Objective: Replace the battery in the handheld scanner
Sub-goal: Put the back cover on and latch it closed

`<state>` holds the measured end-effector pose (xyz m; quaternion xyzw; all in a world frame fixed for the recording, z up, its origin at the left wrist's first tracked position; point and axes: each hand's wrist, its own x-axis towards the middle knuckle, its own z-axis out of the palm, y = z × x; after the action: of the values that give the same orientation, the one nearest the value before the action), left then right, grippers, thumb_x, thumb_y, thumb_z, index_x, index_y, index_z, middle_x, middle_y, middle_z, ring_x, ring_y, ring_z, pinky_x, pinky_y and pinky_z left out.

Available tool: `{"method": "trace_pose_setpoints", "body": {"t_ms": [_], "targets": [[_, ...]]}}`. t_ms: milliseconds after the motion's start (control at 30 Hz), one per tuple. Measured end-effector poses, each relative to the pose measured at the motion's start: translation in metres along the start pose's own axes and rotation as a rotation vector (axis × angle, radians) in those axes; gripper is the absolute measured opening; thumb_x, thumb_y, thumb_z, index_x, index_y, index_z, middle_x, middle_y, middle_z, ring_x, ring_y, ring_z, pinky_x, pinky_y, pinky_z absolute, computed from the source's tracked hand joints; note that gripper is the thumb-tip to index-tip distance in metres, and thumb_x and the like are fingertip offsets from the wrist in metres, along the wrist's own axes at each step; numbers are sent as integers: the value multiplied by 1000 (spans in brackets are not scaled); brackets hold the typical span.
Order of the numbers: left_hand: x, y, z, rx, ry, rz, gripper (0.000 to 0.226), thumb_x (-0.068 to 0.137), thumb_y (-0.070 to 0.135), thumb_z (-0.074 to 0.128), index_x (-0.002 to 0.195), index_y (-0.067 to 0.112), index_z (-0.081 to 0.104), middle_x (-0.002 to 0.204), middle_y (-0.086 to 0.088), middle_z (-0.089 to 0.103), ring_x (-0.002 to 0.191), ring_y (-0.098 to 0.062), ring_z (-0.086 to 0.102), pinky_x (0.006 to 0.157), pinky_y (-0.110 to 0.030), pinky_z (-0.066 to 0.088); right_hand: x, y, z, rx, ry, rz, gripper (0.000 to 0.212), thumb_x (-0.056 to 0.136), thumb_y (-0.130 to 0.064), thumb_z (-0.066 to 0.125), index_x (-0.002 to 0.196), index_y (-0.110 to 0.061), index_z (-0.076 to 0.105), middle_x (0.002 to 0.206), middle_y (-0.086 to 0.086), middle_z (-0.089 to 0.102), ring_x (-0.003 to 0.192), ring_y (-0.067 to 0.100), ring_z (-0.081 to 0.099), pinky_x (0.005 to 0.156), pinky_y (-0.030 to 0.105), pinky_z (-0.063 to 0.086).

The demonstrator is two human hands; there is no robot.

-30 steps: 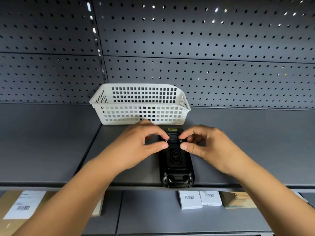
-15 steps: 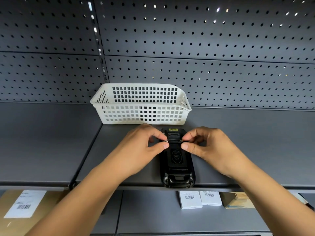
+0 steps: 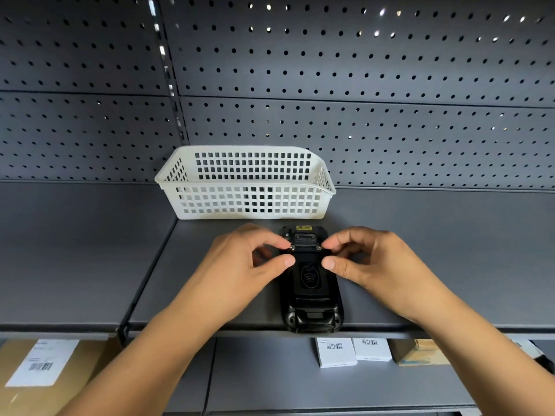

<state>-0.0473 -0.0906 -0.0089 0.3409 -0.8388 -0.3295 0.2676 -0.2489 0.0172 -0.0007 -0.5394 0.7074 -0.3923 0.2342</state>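
Both hands reaching forward, fingertips pinching inward

Extending in from the lower corners on bare forearms, meeting at centre. Left hand [image 3: 240, 262] curling palm-down, thumb and forefinger nearly closing at their tips. Right hand [image 3: 371, 262] mirroring it, thumb and forefinger pointing toward the left one, remaining fingers tucking loosely behind. Fingertips of the two hands staying apart.

Basket: I see a white slotted plastic basket [image 3: 244, 183] on the grey shelf [image 3: 75, 250], against the back wall.
Back wall: grey pegboard [image 3: 360, 85].
Lower shelf, right: I count two small white barcoded boxes [image 3: 335, 351] [image 3: 371, 349] side by side, a brown package [image 3: 420, 352] just beside them.
Lower shelf, left: I make out a cardboard box [image 3: 18, 397] with a white barcode label [image 3: 42, 363].
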Motion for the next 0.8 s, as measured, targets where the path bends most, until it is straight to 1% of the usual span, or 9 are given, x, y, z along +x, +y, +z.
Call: {"method": "trace_pose_setpoints", "body": {"t_ms": [133,267,333,400,500,567,633,700,800], "targets": [[0,5,-4,36,-17,25,20,81,41,72,101,38,72,95,18,67,88,2,62,68,-2,40,0,-2,1,-43,20,-40,20,76,-32,77,95,-31,72,90,-6,72,83,5,67,79,21,50],[-10,14,-7,147,-67,182,31,90,34,65,121,39,65,113,26,61,89,6,60,67,-1,37,-12,-8,5,-200,72,-238,22,85,-20,70,103,-33,73,99,-16,64,84,-1,63,73,4,39],[-16,15,-7,239,-107,254,29,93,29,59,121,37,66,122,26,59,100,9,56,71,1,34,-18,-9,5,-323,41,-327,28,90,-13,63,107,-32,72,103,-18,61,77,-9,58,72,1,37],[-21,12,-7,281,-131,271,32,94,24,56,122,36,66,127,27,57,113,5,53,78,-2,38,-23,-8,5,-391,21,-356,37,90,-5,59,111,-33,71,108,-19,60,70,-12,54,69,2,36],[-25,8,-4,251,-127,266,42,92,15,53,126,36,63,132,28,54,116,4,52,83,-18,49,-27,-5,8,-392,32,-322,50,86,4,55,114,-34,69,115,-21,58,72,-15,53,69,2,37],[-27,7,-3,248,-121,254,45,90,16,50,126,39,61,133,29,52,114,6,52,75,-13,46,-28,-6,12,-415,30,-300,53,85,6,53,116,-35,67,117,-23,55,72,-17,50,68,4,37],[-27,8,-5,242,-123,245,45,90,19,48,127,41,60,135,32,50,113,6,53,76,-13,45,-30,-9,11,-418,28,-288,53,85,4,52,118,-36,66,118,-24,54,70,-15,51,66,6,38],[-28,10,-8,257,-131,258,45,91,22,47,129,44,57,139,33,46,118,7,51,89,-18,47,-33,-11,10,-439,33,-299,50,87,0,52,119,-37,64,119,-24,54,69,-17,49,67,9,39],[-35,12,-10,292,-145,294,45,92,23,47,132,41,56,145,28,44,133,17,30,105,-20,39,-42,-14,8,-480,70,-310,46,88,-6,53,119,-39,63,119,-25,54,77,-18,46,72,18,48]]}}
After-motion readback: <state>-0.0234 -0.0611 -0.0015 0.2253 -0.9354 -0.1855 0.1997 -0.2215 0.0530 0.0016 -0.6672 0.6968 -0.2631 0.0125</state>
